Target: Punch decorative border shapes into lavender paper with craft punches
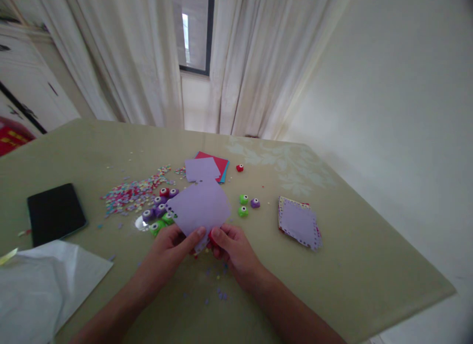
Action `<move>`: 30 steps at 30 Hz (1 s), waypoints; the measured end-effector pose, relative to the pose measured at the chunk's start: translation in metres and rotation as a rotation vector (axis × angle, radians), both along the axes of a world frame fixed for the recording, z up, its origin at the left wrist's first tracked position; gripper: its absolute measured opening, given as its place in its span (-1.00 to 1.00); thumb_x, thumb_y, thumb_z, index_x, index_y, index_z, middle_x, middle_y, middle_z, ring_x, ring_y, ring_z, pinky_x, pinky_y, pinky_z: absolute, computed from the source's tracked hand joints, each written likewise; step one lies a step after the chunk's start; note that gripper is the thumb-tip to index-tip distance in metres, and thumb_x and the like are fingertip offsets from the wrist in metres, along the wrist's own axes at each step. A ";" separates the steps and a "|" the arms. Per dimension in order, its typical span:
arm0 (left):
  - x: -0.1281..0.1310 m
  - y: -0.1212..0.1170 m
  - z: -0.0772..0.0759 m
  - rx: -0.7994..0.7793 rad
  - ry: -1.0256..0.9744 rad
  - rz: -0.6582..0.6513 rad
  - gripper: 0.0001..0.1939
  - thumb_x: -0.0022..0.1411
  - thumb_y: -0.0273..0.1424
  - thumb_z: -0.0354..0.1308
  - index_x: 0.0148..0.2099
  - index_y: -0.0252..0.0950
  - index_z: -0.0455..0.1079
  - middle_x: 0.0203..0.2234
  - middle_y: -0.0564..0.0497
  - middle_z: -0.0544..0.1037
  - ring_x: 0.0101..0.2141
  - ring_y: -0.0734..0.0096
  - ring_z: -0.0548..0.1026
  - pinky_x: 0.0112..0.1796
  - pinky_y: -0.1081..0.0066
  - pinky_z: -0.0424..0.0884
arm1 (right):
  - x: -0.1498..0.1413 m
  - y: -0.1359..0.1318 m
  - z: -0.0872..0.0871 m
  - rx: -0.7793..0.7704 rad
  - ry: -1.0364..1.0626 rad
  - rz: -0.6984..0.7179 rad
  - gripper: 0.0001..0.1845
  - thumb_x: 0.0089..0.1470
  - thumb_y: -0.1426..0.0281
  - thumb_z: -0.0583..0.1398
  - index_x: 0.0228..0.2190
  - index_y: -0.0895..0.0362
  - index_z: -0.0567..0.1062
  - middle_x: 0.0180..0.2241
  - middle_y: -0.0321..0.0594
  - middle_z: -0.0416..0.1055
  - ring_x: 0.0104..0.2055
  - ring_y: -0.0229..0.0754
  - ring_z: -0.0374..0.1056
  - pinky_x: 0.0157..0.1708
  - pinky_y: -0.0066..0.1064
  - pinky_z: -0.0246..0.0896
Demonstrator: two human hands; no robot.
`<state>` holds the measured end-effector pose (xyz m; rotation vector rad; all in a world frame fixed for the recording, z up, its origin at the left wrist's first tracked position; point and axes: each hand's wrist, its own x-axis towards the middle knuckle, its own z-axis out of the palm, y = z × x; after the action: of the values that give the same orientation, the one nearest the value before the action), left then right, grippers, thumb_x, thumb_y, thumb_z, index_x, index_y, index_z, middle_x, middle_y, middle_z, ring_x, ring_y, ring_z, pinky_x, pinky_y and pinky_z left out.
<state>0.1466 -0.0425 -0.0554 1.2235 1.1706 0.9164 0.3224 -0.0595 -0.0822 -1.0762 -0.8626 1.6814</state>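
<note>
My left hand pinches a lilac sheet of paper, thumb on top near its lower edge. Small shaped holes run along the sheet's left edge and near its bottom corner. My right hand is closed round a small red craft punch at the sheet's lower right edge; the fingers cover most of the punch. Left of the sheet cluster several purple punches and green punches, partly hidden by the paper. Beyond it lie another lilac sheet and a red sheet.
Colourful paper bits are heaped at left, with more scattered near my hands. A black tablet and a white plastic bag lie at left. Several punches and a stack of hole-edged papers sit at right.
</note>
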 end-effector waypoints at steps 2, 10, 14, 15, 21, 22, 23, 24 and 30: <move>0.000 0.000 0.000 -0.004 0.005 0.000 -0.54 0.13 0.04 0.41 -0.45 -0.27 0.56 -0.59 0.06 0.55 -0.52 0.35 0.44 -0.47 0.43 0.33 | 0.000 0.000 0.000 0.002 -0.003 -0.003 -0.29 -0.16 -0.24 0.50 -0.48 0.17 0.55 -0.54 -0.34 0.39 -0.54 -0.35 0.12 -0.49 -0.43 -0.09; 0.000 0.000 -0.001 0.005 -0.003 -0.001 -0.54 0.13 0.04 0.41 -0.45 -0.28 0.56 -0.60 0.07 0.55 -0.52 0.36 0.43 -0.47 0.44 0.31 | 0.000 0.001 0.002 0.008 -0.009 -0.003 -0.29 -0.17 -0.24 0.50 -0.50 0.17 0.54 -0.53 -0.34 0.39 -0.54 -0.35 0.11 -0.49 -0.42 -0.10; 0.000 0.000 0.000 -0.001 -0.004 -0.004 -0.54 0.13 0.04 0.41 -0.45 -0.28 0.56 -0.59 0.06 0.55 -0.52 0.36 0.43 -0.47 0.44 0.31 | 0.000 0.001 0.002 0.008 -0.003 0.000 -0.30 -0.15 -0.24 0.50 -0.50 0.16 0.53 -0.55 -0.36 0.35 -0.53 -0.35 0.10 -0.49 -0.42 -0.11; 0.000 0.000 0.000 0.000 -0.005 -0.004 -0.54 0.13 0.04 0.41 -0.44 -0.28 0.56 -0.59 0.06 0.56 -0.52 0.36 0.43 -0.47 0.44 0.32 | 0.000 0.001 0.002 0.006 -0.003 0.001 -0.30 -0.14 -0.23 0.50 -0.50 0.16 0.53 -0.55 -0.36 0.35 -0.53 -0.35 0.10 -0.48 -0.42 -0.11; -0.001 0.000 0.002 -0.012 0.010 0.002 -0.53 0.08 0.06 0.42 -0.47 -0.27 0.56 -0.61 0.06 0.55 -0.52 0.35 0.44 -0.47 0.42 0.33 | 0.000 0.000 0.001 0.005 -0.006 -0.004 -0.30 -0.15 -0.23 0.50 -0.50 0.16 0.53 -0.54 -0.34 0.37 -0.54 -0.35 0.11 -0.49 -0.42 -0.11; -0.001 -0.001 0.002 -0.014 0.011 0.002 -0.53 0.09 0.07 0.42 -0.46 -0.27 0.56 -0.60 0.06 0.55 -0.52 0.35 0.44 -0.47 0.42 0.34 | 0.000 0.000 0.000 0.009 -0.006 -0.002 -0.30 -0.15 -0.24 0.50 -0.51 0.16 0.53 -0.54 -0.35 0.37 -0.54 -0.35 0.11 -0.49 -0.42 -0.11; -0.001 -0.001 0.002 -0.013 0.011 0.003 -0.53 0.09 0.06 0.42 -0.46 -0.27 0.57 -0.60 0.06 0.56 -0.52 0.35 0.44 -0.47 0.42 0.34 | 0.000 0.000 0.000 0.012 -0.005 0.000 -0.30 -0.14 -0.24 0.50 -0.51 0.16 0.53 -0.55 -0.35 0.36 -0.54 -0.35 0.10 -0.49 -0.42 -0.11; -0.001 -0.001 0.002 -0.010 0.008 0.004 -0.53 0.10 0.06 0.42 -0.45 -0.27 0.57 -0.59 0.06 0.56 -0.52 0.35 0.44 -0.47 0.43 0.34 | 0.000 0.001 0.000 0.014 -0.005 0.002 -0.30 -0.14 -0.24 0.49 -0.51 0.16 0.52 -0.55 -0.35 0.36 -0.54 -0.35 0.10 -0.49 -0.42 -0.11; 0.000 -0.001 0.002 -0.009 -0.005 0.001 -0.54 0.10 0.04 0.42 -0.45 -0.27 0.57 -0.60 0.06 0.56 -0.53 0.36 0.44 -0.48 0.44 0.33 | 0.000 0.000 0.000 0.006 -0.009 0.001 -0.30 -0.15 -0.24 0.49 -0.51 0.15 0.52 -0.54 -0.35 0.36 -0.53 -0.35 0.10 -0.49 -0.43 -0.10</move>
<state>0.1463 -0.0436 -0.0531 1.2127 1.1700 0.9133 0.3223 -0.0593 -0.0824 -1.0802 -0.8729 1.6753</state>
